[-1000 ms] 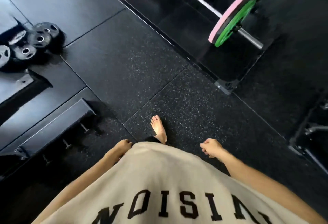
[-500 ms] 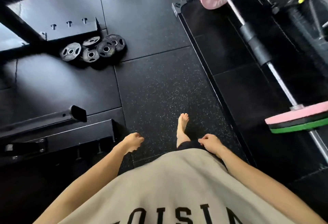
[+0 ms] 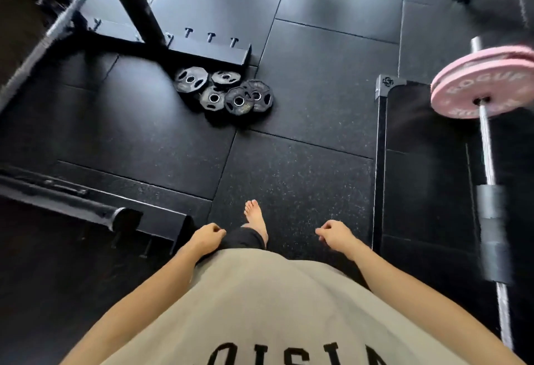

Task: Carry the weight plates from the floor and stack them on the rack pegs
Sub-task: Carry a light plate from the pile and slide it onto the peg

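Five small black octagonal iron weight plates (image 3: 224,94) are lying overlapped on the black rubber floor (image 3: 289,179), upper centre of frame, just below the black steel rack base with short pegs (image 3: 209,46). I am judging the approach: step close, squat, take one plate by its slots. Left hand (image 3: 206,237) and right hand (image 3: 335,234) are hanging loosely curled, apart, holding nothing.

A beige shirt (image 3: 260,307) with black block letters, dark shorts (image 3: 242,237), barefoot.
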The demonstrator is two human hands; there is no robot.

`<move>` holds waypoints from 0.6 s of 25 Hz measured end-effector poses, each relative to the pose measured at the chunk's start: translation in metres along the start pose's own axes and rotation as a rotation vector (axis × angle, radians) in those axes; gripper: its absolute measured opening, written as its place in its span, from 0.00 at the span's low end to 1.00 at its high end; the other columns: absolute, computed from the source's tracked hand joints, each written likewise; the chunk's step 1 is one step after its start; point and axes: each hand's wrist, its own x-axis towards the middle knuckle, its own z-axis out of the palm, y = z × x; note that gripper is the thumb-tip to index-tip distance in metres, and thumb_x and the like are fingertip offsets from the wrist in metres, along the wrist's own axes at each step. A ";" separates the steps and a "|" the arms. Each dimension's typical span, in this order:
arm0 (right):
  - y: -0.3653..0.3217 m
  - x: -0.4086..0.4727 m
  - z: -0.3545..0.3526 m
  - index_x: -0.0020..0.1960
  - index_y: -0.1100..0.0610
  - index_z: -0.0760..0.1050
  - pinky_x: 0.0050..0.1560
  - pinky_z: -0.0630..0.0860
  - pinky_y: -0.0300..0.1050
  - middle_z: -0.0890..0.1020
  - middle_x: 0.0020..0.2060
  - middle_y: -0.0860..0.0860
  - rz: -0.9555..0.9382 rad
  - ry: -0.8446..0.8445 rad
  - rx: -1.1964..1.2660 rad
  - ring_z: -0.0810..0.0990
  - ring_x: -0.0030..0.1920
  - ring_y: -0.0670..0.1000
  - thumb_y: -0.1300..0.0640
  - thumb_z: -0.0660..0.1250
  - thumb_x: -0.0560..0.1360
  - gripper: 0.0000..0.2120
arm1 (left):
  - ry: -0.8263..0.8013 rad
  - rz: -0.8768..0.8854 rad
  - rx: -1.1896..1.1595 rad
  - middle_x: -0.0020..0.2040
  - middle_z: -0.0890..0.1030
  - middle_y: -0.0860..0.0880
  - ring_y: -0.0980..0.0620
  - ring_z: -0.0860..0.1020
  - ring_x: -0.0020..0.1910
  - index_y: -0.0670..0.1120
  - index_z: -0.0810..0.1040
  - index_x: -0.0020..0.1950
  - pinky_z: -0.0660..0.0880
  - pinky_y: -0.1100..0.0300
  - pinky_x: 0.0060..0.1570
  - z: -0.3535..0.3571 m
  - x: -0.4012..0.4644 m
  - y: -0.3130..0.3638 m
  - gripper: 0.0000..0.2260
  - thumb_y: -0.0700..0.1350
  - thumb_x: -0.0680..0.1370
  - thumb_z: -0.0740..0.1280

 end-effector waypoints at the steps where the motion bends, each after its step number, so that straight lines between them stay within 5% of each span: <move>1: -0.018 0.017 -0.012 0.45 0.55 0.74 0.46 0.76 0.48 0.82 0.44 0.53 -0.008 -0.029 -0.042 0.77 0.41 0.50 0.53 0.65 0.80 0.07 | -0.028 -0.022 -0.020 0.63 0.79 0.44 0.45 0.76 0.62 0.43 0.78 0.61 0.70 0.58 0.58 -0.005 0.013 0.010 0.15 0.50 0.81 0.61; 9: -0.210 0.158 -0.097 0.45 0.57 0.75 0.36 0.72 0.44 0.82 0.42 0.54 -0.018 -0.038 -0.147 0.75 0.36 0.50 0.54 0.66 0.79 0.07 | -0.031 -0.100 -0.164 0.60 0.81 0.43 0.43 0.78 0.58 0.44 0.78 0.58 0.73 0.55 0.57 -0.156 0.159 0.069 0.13 0.50 0.80 0.63; 15: -0.367 0.235 -0.159 0.44 0.58 0.75 0.39 0.73 0.46 0.81 0.39 0.53 -0.055 -0.014 -0.072 0.76 0.41 0.52 0.55 0.65 0.78 0.07 | -0.011 -0.174 -0.321 0.56 0.81 0.43 0.42 0.78 0.57 0.45 0.77 0.59 0.75 0.51 0.55 -0.273 0.245 0.112 0.13 0.51 0.80 0.62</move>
